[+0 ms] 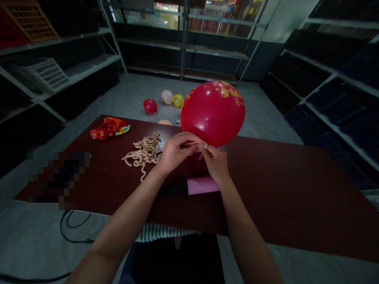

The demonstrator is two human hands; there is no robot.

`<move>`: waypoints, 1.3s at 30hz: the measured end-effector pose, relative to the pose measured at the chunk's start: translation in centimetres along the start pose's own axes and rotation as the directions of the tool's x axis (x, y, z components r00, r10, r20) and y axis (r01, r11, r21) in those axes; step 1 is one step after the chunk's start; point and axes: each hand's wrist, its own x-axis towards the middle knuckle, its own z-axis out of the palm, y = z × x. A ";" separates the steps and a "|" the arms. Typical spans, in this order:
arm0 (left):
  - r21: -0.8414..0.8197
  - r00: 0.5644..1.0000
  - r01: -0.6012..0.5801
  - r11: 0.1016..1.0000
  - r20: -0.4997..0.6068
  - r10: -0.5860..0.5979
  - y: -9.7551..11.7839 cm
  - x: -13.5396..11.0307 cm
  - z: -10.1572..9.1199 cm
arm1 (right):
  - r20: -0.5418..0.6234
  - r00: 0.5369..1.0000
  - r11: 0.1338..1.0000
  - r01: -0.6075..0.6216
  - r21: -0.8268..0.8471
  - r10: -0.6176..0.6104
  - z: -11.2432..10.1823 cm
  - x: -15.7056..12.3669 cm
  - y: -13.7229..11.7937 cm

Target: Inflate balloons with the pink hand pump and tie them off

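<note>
A large inflated red balloon (211, 112) with yellow printing is in front of me, above the table's far edge. My left hand (180, 152) and my right hand (215, 159) meet at its near lower side, with fingers pinched together around its neck. The neck itself is mostly hidden by my fingers. Below my hands a pink hand pump (203, 185) with a black end lies on the table, partly behind my right wrist. Left of my left hand lies a tangled heap of beige wavy strings (146, 152).
The dark brown table (284, 189) spans the view. Red and orange packaging (109, 128) lies at its left; a blurred-out patch covers its left corner. On the floor are a red balloon (150, 105), a pale balloon (167, 97) and a yellow balloon (178, 100). Shelves (213, 51) stand around.
</note>
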 end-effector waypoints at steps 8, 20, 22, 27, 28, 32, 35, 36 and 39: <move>0.075 0.988 -0.126 0.989 0.102 0.118 -0.3 0.3 -0.7 | 0.103 0.988 0.885 -0.147 0.441 0.113 0.6 0.2 0.4; 0.246 0.962 -0.253 0.936 -0.039 0.270 -0.2 -0.6 0.8 | 0.189 0.978 0.829 -0.175 0.531 0.086 0.5 0.3 -0.4; 0.305 0.960 -0.246 0.920 -0.057 0.276 -0.3 -0.9 0.9 | 0.239 0.966 0.808 -0.217 0.548 0.097 0.4 0.3 -0.5; 0.495 0.926 -0.346 0.797 0.044 0.374 -0.1 -1.2 0.3 | 0.274 0.954 0.733 -0.271 0.624 0.120 0.4 0.1 -0.6; 0.545 0.907 -0.398 0.738 0.113 0.406 0.0 -1.2 0.1 | 0.247 0.959 0.735 -0.267 0.623 0.138 0.4 0.1 -0.6; 0.656 0.811 -0.562 0.505 0.317 0.491 0.6 -1.3 -0.4 | 0.144 0.965 0.760 -0.261 0.595 0.219 0.6 0.0 -0.7; 0.659 0.789 -0.589 0.468 0.344 0.509 0.6 -1.4 -0.4 | 0.099 0.957 0.769 -0.280 0.575 0.274 0.6 0.0 -1.0; 0.651 0.798 -0.579 0.491 0.329 0.504 0.6 -1.4 -0.3 | 0.088 0.954 0.762 -0.284 0.582 0.288 0.5 -0.1 -1.2; 0.592 0.866 -0.477 0.650 0.187 0.465 0.5 -1.5 0.3 | 0.093 0.950 0.687 -0.281 0.670 0.298 0.4 -0.1 -1.7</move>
